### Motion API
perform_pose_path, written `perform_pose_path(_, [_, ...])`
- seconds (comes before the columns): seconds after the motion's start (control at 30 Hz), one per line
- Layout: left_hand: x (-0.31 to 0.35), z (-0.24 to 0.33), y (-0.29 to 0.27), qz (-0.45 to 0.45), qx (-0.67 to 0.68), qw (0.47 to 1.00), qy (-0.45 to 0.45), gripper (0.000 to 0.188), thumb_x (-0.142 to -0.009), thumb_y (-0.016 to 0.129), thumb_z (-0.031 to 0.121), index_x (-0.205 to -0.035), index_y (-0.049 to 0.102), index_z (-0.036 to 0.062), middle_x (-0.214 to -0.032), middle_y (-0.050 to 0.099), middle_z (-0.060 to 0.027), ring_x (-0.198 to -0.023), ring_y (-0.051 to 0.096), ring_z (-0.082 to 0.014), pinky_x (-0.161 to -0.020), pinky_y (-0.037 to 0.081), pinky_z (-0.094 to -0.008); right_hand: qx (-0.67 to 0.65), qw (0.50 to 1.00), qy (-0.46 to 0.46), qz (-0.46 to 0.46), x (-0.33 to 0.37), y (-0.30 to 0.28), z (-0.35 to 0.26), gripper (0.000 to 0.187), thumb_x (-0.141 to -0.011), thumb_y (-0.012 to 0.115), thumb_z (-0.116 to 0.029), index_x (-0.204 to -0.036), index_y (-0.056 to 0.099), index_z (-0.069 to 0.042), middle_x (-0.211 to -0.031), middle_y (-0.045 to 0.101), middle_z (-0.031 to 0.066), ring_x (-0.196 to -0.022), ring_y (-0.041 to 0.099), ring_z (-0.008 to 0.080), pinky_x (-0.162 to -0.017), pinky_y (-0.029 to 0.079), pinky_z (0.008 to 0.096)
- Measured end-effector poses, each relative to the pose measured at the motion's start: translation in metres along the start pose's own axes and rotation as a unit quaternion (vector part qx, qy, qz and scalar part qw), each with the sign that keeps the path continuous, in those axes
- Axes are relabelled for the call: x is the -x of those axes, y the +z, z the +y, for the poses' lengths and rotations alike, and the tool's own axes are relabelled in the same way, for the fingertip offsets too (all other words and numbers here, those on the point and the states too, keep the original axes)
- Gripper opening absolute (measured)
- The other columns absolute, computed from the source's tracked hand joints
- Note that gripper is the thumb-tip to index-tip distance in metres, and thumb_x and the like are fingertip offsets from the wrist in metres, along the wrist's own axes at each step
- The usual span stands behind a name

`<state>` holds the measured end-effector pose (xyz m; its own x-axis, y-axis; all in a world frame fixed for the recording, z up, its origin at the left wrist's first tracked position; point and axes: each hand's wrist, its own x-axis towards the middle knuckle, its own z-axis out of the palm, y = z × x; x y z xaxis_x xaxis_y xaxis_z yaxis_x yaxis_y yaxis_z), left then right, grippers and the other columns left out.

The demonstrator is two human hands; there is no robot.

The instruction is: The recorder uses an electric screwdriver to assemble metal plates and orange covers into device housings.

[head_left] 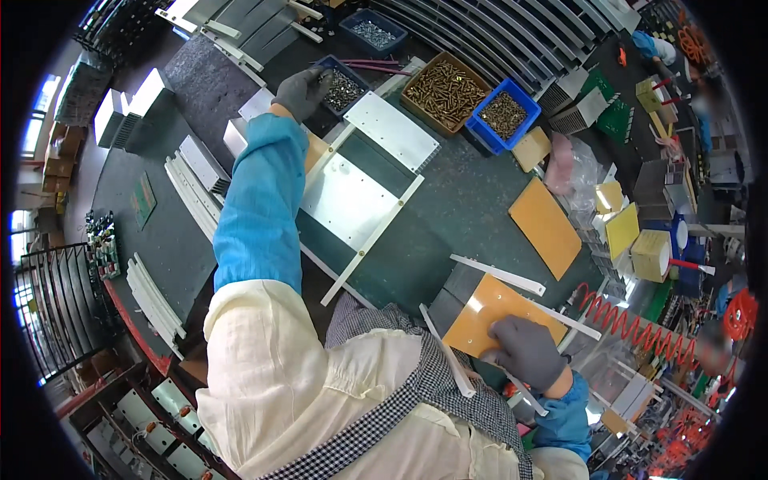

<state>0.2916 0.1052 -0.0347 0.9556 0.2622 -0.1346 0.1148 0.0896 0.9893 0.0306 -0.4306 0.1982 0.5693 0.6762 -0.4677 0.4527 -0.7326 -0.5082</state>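
My left hand (302, 94), in a grey glove, reaches out to a dark bin (342, 102) of small silvery metal parts. Its fingers are curled at the bin's near edge, and what they hold, if anything, is hidden. My right hand (528, 352), gloved too, presses its bent fingers together on an orange board (480, 314) close to my body. Whatever is between those fingers does not show. White strips (500, 276) stick out past the board's edges, with grey plates beneath it. Left of it, a frame of white strips (376, 236) and silver plates (348, 200) lies on the green table (432, 232).
Beyond the frame stand a brown box of brass-coloured screws (448, 90), a blue bin of small fasteners (504, 114) and another bin of silvery parts (373, 34). A loose orange panel (546, 228) lies at right, near a red coiled hose (632, 324). White strips (152, 300) lie at left.
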Motion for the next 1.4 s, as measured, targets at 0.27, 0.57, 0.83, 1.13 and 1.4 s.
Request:
perform_pose_path(0.27, [0.028,0.047,0.016,-0.017,0.425,0.897,-0.122,0.03,-0.098,0.04,0.011,-0.118,0.048,-0.0096,-0.122,0.055,-0.0254,-0.116,0.055,-0.0379,-0.104,0.045,-0.0477,0.0,1.0,0.001,0.003,0.001,0.001,0.001,0.035,-0.077,0.072,-0.03,-0.1,0.055,-0.01,-0.093,0.058,0.0118,-0.087,0.06,0.0335,-0.069,0.048,0.0427])
perform_pose_path(0.57, [0.027,0.036,0.024,-0.038,0.44,0.873,-0.206,0.024,-0.098,0.048,0.007,-0.116,0.049,-0.0084,-0.114,0.058,-0.0208,-0.109,0.059,-0.0308,-0.095,0.053,-0.0367,-0.011,1.0,-0.001,0.016,0.001,0.0,-0.001,0.037,-0.074,0.073,-0.028,-0.1,0.056,-0.008,-0.088,0.057,0.0129,-0.082,0.059,0.0355,-0.069,0.047,0.0422])
perform_pose_path(0.83, [0.169,0.094,0.146,-0.268,0.25,0.883,-0.292,0.028,-0.096,0.057,0.021,-0.116,0.054,0.0022,-0.079,0.053,0.0006,-0.056,0.045,-0.0037,-0.042,0.033,-0.014,-0.024,0.998,-0.031,0.047,0.015,0.012,0.018,0.037,-0.076,0.071,-0.027,-0.1,0.052,-0.006,-0.094,0.058,0.016,-0.092,0.059,0.0385,-0.075,0.049,0.0472])
perform_pose_path(1.13, [0.333,0.143,0.289,-0.516,0.173,0.743,-0.391,0.032,-0.096,0.054,0.02,-0.118,0.052,-0.0031,-0.088,0.051,-0.0028,-0.075,0.046,-0.0083,-0.051,0.034,-0.0169,-0.044,0.997,-0.037,0.044,0.022,0.023,0.029,0.044,-0.074,0.073,-0.023,-0.11,0.055,-0.006,-0.098,0.062,0.0166,-0.092,0.063,0.0384,-0.076,0.05,0.0481])
perform_pose_path(1.4, [0.368,0.119,0.314,-0.337,0.243,0.834,-0.363,0.035,-0.099,0.048,0.018,-0.128,0.046,-0.0026,-0.098,0.053,-0.0059,-0.079,0.05,-0.0102,-0.049,0.035,-0.0143,-0.07,0.996,-0.033,0.041,0.032,0.021,0.032,0.043,-0.074,0.075,-0.022,-0.111,0.06,-0.007,-0.103,0.064,0.0141,-0.098,0.063,0.0358,-0.081,0.05,0.0462])
